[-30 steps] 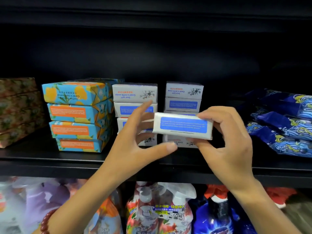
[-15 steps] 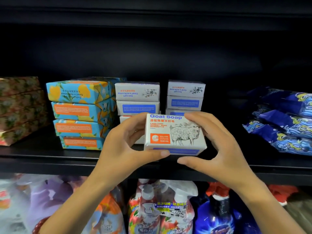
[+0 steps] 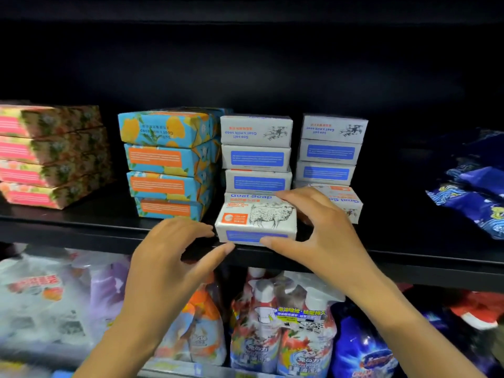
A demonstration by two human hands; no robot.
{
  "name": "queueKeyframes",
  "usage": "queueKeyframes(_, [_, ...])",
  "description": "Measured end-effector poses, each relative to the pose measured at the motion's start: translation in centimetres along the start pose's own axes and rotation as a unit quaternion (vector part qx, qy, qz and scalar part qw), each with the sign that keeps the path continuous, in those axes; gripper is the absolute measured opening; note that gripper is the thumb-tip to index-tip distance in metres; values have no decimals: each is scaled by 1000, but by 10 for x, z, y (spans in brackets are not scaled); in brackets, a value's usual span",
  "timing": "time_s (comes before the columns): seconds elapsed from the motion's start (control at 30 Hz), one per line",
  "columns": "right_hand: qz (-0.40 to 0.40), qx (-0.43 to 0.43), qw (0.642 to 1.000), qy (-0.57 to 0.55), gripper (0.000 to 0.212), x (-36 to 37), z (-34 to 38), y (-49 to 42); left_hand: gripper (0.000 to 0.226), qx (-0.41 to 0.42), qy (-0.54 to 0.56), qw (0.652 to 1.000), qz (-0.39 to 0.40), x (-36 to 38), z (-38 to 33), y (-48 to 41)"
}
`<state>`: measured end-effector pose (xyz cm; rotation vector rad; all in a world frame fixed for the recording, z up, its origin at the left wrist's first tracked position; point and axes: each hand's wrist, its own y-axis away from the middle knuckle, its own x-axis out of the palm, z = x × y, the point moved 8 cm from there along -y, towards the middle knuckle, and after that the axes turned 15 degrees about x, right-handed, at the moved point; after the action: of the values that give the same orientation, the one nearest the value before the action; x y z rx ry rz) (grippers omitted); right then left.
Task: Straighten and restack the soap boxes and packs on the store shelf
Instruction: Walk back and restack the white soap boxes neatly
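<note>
We pinch the goat soap box (image 3: 259, 216) on the shelf (image 3: 68, 227) with our right hand (image 3: 324, 241); our left hand (image 3: 171, 252) stays out of it, fingers loose beside it, maybe touching.

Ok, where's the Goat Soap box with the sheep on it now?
Head view, centre: the Goat Soap box sits at the front edge of the shelf, before the left white stack, gripped by the right hand.

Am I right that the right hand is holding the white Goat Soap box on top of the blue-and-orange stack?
Not quite. In the head view the right hand holds the white Goat Soap box at the front edge of the shelf, in front of a white stack, not on top of the blue-and-orange stack.
</note>
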<state>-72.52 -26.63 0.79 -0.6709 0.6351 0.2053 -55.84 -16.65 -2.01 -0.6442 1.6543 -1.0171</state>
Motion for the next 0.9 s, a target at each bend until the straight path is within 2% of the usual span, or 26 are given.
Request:
queueKeyframes(0.17, [-12,-19,998,53,50,10,5,-1,43,-4,-15,1000,-8,-6,0,3])
queueKeyframes(0.3, [-87,-64,983,149,45,6,15,6,37,-24,-1,1000,-16,-8,0,4])
queueKeyframes(0.37, [-98,-66,981,151,44,6,18,7,36,-27,0,999,-19,-8,0,4])
queueKeyframes(0.7, [-63,-35,970,234,45,22,16,-18,37,-39,8,999,-11,-6,2,4])
queueKeyframes(0.9, [-56,-54,961,264,44,26,14,-29,42,14,-10,1000,8,1,-15,-7])
